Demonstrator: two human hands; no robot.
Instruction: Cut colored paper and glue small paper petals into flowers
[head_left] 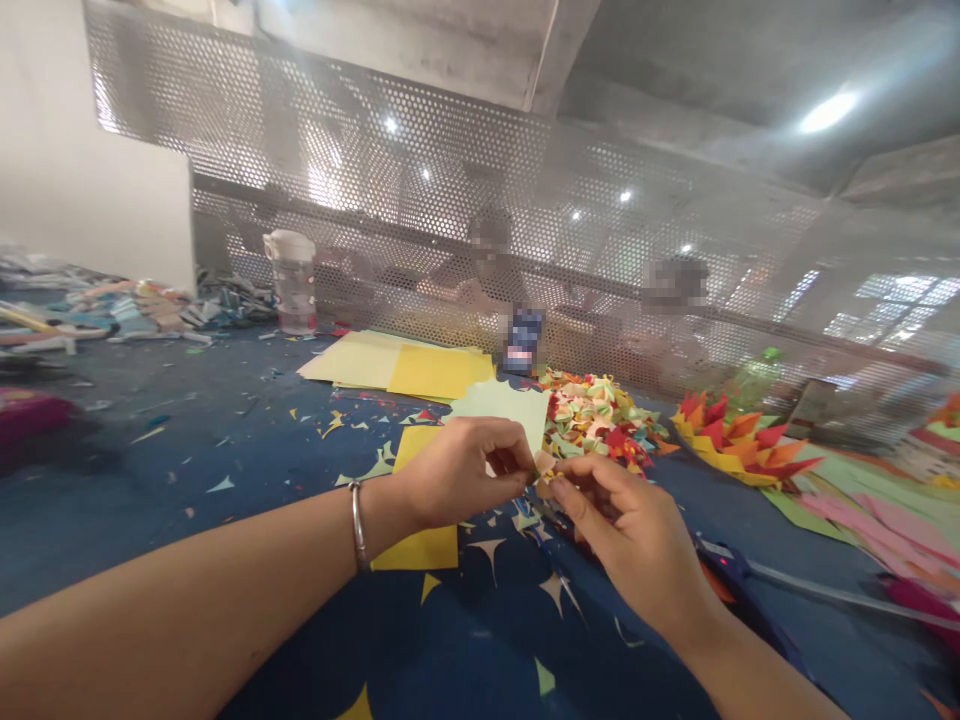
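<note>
My left hand [472,470], with a silver bangle at the wrist, is closed in a pinch at the left edge of a small pale peach paper piece [545,470]. From the right, my right hand [630,530] grips the same piece between thumb and fingers. The piece looks folded or curled, and the fingers hide part of it. Just beyond lies a heap of small coloured paper pieces [600,410]. Under my left wrist is a yellow paper sheet [420,548], and behind the hands lies a pale green sheet [506,402].
Paper offcuts [491,555] litter the blue table [285,620]. A glue gun [724,555] lies right of my right hand. Farther off are stacked yellow sheets [442,372], a phone [523,340], a bottle [294,285] and red-orange paper flowers [742,440]. Behind a perforated screen [360,180] are people.
</note>
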